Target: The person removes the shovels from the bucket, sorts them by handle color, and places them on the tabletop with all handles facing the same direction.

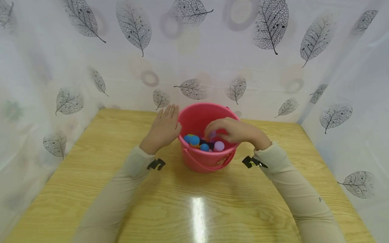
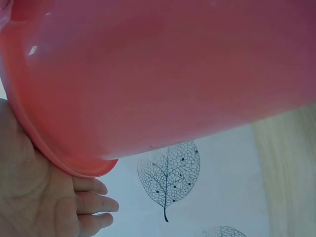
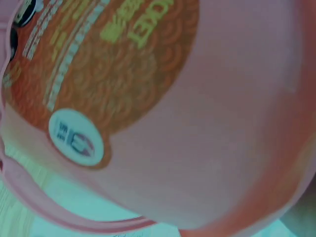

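Note:
A pink bucket [image 1: 197, 161] stands upright on the table with several small balls at its bottom. Among them are a blue ball [image 1: 204, 147] and a lilac ball [image 1: 219, 146]. My left hand [image 1: 164, 130] has its fingers straight and lies against the left rim; in the left wrist view its palm [image 2: 39, 202] touches the rim. Reaching in over the right rim, my right hand [image 1: 232, 130] has bent fingers, with a purple ball [image 1: 212, 134] between fingers and thumb. The right wrist view shows mostly the bucket's side and its orange label [image 3: 133, 84]; the fingers are hidden there.
The bucket's pink handle [image 1: 197, 163] hangs down at the front. Beneath is a wood-grain table [image 1: 170, 209]. A white curtain printed with leaves [image 1: 194, 60] encloses the back and both sides. A black clip [image 1: 156, 164] sits at each cuff.

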Motion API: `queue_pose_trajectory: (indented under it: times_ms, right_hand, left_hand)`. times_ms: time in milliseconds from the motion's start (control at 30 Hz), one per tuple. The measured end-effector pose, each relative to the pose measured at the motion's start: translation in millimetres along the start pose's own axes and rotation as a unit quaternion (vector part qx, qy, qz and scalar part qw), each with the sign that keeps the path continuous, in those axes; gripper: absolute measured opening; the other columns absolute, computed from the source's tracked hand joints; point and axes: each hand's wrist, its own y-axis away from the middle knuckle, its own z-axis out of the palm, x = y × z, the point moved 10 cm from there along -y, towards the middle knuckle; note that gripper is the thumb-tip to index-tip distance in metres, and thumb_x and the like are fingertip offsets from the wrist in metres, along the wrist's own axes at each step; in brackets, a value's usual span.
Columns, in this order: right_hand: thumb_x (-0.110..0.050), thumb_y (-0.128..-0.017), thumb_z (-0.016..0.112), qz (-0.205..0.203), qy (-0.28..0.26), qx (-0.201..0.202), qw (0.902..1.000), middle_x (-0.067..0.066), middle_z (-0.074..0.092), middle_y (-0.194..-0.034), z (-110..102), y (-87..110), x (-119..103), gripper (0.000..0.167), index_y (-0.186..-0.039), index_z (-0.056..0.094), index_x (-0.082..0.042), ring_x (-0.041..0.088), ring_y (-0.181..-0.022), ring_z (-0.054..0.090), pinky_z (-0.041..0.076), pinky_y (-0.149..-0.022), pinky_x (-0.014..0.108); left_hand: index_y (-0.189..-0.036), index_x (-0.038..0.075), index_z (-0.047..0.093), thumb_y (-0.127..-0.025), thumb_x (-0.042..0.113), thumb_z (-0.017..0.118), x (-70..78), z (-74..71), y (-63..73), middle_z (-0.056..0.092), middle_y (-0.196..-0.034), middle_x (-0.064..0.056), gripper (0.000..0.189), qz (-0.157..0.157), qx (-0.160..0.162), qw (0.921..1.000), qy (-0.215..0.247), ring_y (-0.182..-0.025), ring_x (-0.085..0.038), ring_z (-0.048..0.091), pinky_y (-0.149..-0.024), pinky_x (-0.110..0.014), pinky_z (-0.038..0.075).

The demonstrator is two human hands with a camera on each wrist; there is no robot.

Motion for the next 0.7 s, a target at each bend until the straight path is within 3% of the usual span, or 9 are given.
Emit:
queue_pose_trajectory:
  times_ms: [167,433,700]
  right_hand:
    - [0.006,-0.081,0.053,0.014,0.021,0.029,0.9993,0.005,0.066,-0.113,-7,4.5,4,0.031,-0.101,0.07,-0.01,0.017,-0.111,0.059,0.051,-0.094,0.035]
    - [-0.015,-0.083,0.07,0.031,0.088,0.073,0.993,0.003,0.066,-0.11,-12,8.5,2,0.015,-0.098,0.073,-0.015,0.017,-0.108,0.058,0.052,-0.092,0.036]
    - [-0.026,-0.073,0.08,0.053,0.216,0.155,0.9625,-0.001,0.068,-0.089,-22,11.1,-3,0.017,-0.085,0.075,-0.017,0.013,-0.085,0.063,0.056,-0.075,0.029]
  left_hand:
    - [-0.15,-0.001,0.008,-0.099,0.029,0.029,0.6,-0.5,0.3,0.01,-0.158,-0.017,0.063,0.001,-0.002,1.0,0.002,-0.147,-0.033,0.004,-0.12,-0.048,0.004]
    - [-0.15,-0.002,0.009,-0.099,0.03,0.029,0.2,-0.2,0.4,0.011,-0.158,-0.018,0.063,0.002,-0.001,1.0,-0.005,-0.147,-0.034,0.006,-0.12,-0.049,0.007]
    - [-0.15,-0.001,0.008,-0.099,0.029,0.029,-0.3,-0.5,1.7,0.011,-0.158,-0.017,0.063,-0.004,-0.003,1.0,0.007,-0.147,-0.033,0.004,-0.12,-0.048,0.004]
